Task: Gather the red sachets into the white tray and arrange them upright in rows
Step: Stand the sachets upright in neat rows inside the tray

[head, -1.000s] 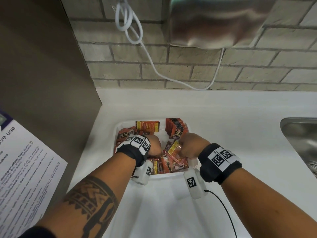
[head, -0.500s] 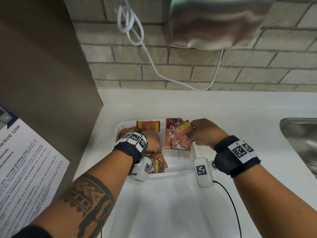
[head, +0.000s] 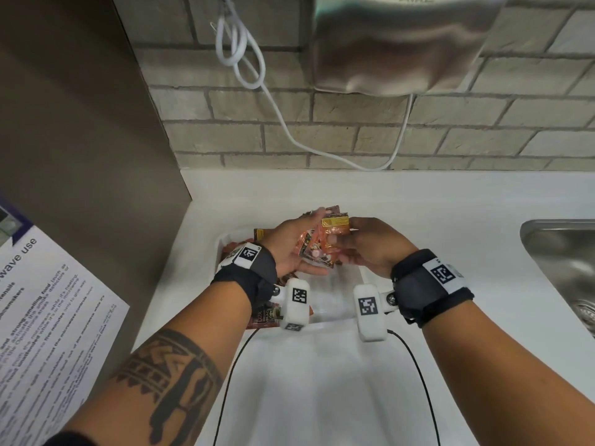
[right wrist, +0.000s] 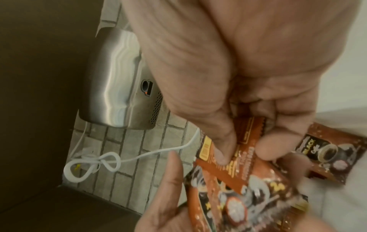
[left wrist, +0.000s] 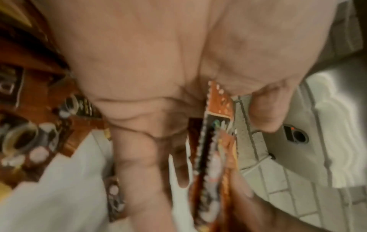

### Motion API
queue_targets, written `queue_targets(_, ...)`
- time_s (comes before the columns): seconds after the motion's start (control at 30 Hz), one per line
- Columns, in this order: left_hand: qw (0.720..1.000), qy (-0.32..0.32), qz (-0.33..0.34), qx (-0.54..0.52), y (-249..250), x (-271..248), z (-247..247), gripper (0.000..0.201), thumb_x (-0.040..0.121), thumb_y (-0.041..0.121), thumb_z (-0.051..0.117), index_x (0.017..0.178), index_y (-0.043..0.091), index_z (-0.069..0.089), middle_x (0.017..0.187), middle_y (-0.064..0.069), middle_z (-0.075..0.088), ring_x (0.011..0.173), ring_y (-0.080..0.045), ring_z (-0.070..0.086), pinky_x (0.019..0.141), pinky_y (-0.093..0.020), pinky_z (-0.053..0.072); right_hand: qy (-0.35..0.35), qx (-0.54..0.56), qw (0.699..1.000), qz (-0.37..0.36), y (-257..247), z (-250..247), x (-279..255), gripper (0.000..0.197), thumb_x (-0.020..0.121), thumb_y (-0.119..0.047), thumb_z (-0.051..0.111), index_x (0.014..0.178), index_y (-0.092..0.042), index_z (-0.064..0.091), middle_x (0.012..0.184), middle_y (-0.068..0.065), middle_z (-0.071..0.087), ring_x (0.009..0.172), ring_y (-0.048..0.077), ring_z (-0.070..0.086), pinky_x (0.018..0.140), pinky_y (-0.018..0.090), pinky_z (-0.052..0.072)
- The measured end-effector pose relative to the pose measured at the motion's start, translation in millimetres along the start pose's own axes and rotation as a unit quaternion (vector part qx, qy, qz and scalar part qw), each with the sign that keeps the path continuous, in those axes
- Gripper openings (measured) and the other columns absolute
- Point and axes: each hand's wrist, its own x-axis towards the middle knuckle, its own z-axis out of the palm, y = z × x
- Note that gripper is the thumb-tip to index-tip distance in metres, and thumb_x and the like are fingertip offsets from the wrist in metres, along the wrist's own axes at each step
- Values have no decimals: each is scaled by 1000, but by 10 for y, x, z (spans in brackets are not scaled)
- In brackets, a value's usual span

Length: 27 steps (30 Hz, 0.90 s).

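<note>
Both hands hold one bundle of red sachets [head: 323, 249] above the far part of the white tray [head: 322, 320]. My left hand [head: 299, 249] cradles the bundle, fingers along one side and thumb on the other; the left wrist view shows the sachets [left wrist: 215, 141] edge-on against that hand [left wrist: 158, 94]. My right hand [head: 363, 243] pinches the bundle's top. In the right wrist view its thumb and fingers [right wrist: 224, 150] press on the sachets [right wrist: 234, 180]. More sachets [head: 265, 317] lie flat in the tray under my left wrist, and one sachet [right wrist: 327, 152] lies beyond the right hand.
A steel hand dryer [head: 402, 43] hangs on the brick wall above, its white cable [head: 244, 59] looped beside it. A steel sink [head: 563, 268] is set in the counter at the right. A brown panel and a printed notice [head: 48, 317] stand at the left.
The right hand lifted a bunch of sachets from the tray's near right to its far side. The left hand rose out of the tray to meet it, and both now hold the bundle.
</note>
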Motion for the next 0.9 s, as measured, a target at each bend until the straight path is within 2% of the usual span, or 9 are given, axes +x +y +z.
queue_targets(0.1, 996, -31, 58, -56, -23, 1, 26, 44, 96, 12, 57, 140, 14, 55, 120, -13, 69, 104, -39, 68, 82, -57, 59, 27, 30, 999, -17, -19, 57, -32, 24, 93, -6, 68, 116, -7, 63, 97, 7, 72, 81, 18, 68, 61, 25, 54)
queue_targets(0.2, 993, -39, 87, -76, -59, 14, -14, 45, 97, -2, 51, 140, 12, 54, 115, -12, 71, 97, -39, 71, 75, -55, 60, 48, 35, 998, -16, -9, 55, -22, 25, 92, -11, 70, 115, -10, 61, 101, 7, 73, 84, 20, 68, 69, 30, 55)
queue_targets(0.4, 992, 26, 121, -24, -77, 30, -14, 39, 98, -2, 54, 133, 16, 53, 122, -12, 66, 101, -37, 68, 65, -47, 62, 84, 3, 996, -37, -1, 126, -4, 12, 96, -13, 63, 106, -20, 61, 102, 7, 73, 83, 20, 70, 62, 32, 57)
queue_targets(0.47, 989, 65, 126, -32, -56, 38, -33, 35, 97, -1, 53, 126, 18, 56, 122, -15, 64, 101, -38, 67, 61, -46, 62, 135, -53, 986, -81, 0, 112, 35, 13, 90, -14, 66, 100, -22, 63, 100, 5, 75, 85, 22, 72, 70, 40, 61)
queue_targets(0.53, 986, 92, 134, -38, -25, 34, -68, 33, 97, -1, 53, 122, 21, 58, 119, -15, 63, 98, -37, 68, 61, -47, 63, 171, -79, 972, -142, -34, 85, 40, 15, 83, -13, 72, 92, -23, 67, 96, -1, 74, 85, 18, 71, 74, 37, 59)
queue_targets(0.63, 985, 89, 146, -35, 32, 13, -117, 37, 97, -1, 52, 124, 24, 58, 118, -13, 63, 95, -36, 69, 64, -47, 63, 178, -105, 954, -218, -76, 101, 1, 28, 79, -1, 76, 75, -28, 69, 96, -4, 68, 84, 9, 61, 67, 18, 48)
queue_targets(0.77, 984, 71, 158, -39, 85, -4, -144, 41, 98, -1, 51, 133, 20, 54, 115, -8, 66, 90, -32, 71, 66, -47, 63, 203, -176, 935, -232, -15, 184, 42, 47, 71, 10, 68, 69, -36, 73, 102, -2, 63, 95, 12, 60, 81, 27, 53)
queue_targets(0.83, 984, 63, 161, -31, 70, -9, -153, 40, 98, 1, 55, 132, 21, 54, 119, -9, 65, 93, -32, 71, 65, -46, 63, 187, -153, 944, -223, 20, 212, 45, 53, 71, 17, 59, 70, -34, 75, 96, -3, 69, 90, 14, 67, 76, 33, 60)
queue_targets(0.9, 984, 63, 167, -10, 41, -10, -169, 40, 97, 1, 59, 130, 23, 55, 122, -9, 65, 93, -28, 72, 64, -43, 62, 164, -127, 953, -219, 37, 231, 17, 55, 71, 21, 54, 76, -29, 76, 99, -3, 70, 90, 14, 69, 69, 28, 61)
